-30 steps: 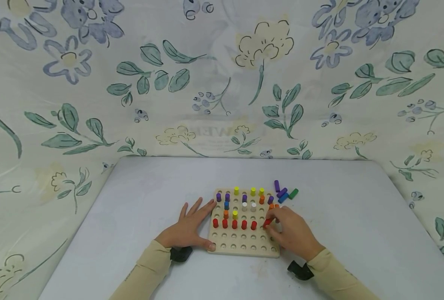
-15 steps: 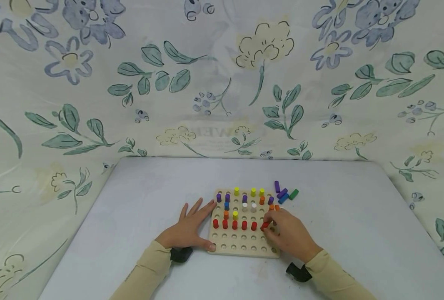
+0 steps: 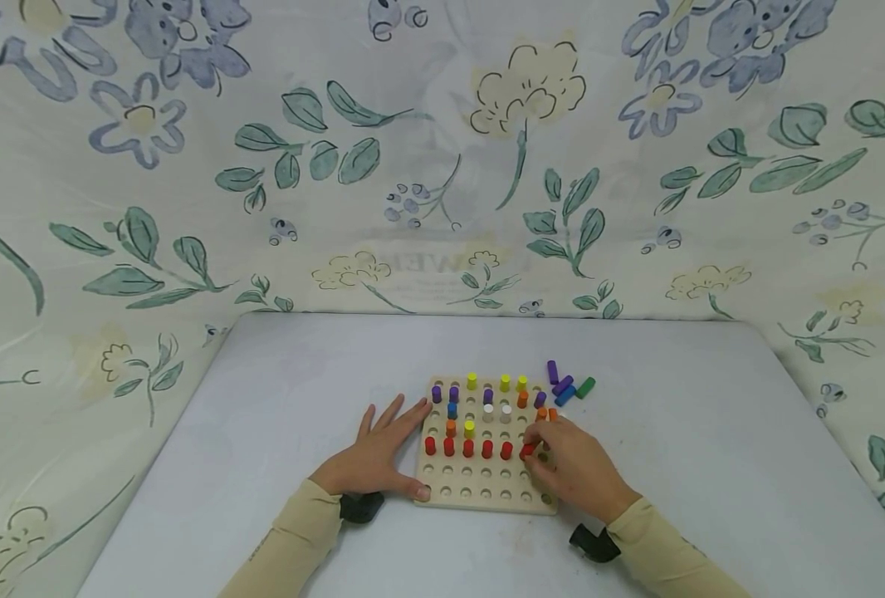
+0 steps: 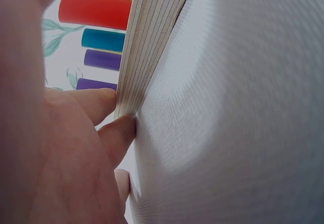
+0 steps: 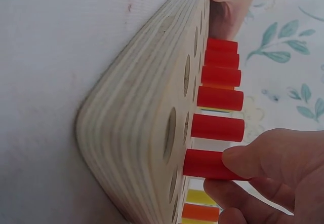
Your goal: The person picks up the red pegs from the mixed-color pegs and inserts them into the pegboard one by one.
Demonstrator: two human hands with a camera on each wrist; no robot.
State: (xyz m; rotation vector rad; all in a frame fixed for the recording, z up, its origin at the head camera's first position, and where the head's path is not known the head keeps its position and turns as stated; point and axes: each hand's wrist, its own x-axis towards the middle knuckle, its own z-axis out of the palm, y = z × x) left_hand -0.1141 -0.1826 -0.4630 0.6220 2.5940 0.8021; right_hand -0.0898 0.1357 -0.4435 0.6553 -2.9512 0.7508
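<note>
A wooden pegboard [image 3: 480, 502] with rows of round holes lies on the white table. My right hand [image 3: 580, 467] pinches a red peg [image 5: 205, 164] between thumb and finger. In the right wrist view that peg stands at the board's face, in line with a row of upright red pegs [image 3: 468, 448]. Whether it is fully seated I cannot tell. My left hand [image 3: 374, 453] is spread at the board's left side, thumb on the near left corner and fingertips against the edge. Purple, blue, orange, yellow and white pegs [image 3: 488, 412] stand in the farther rows.
Loose purple, blue and green pegs, among them a green peg [image 3: 585, 387] and a blue peg [image 3: 565, 394], lie on the table [image 3: 323, 357] beyond the board's far right corner. A flower-patterned cloth [image 3: 442, 166] hangs behind the table.
Over the last second my right hand has shifted slightly left and brought the tilted red peg upright into line with the red row. My left hand has stayed in place.
</note>
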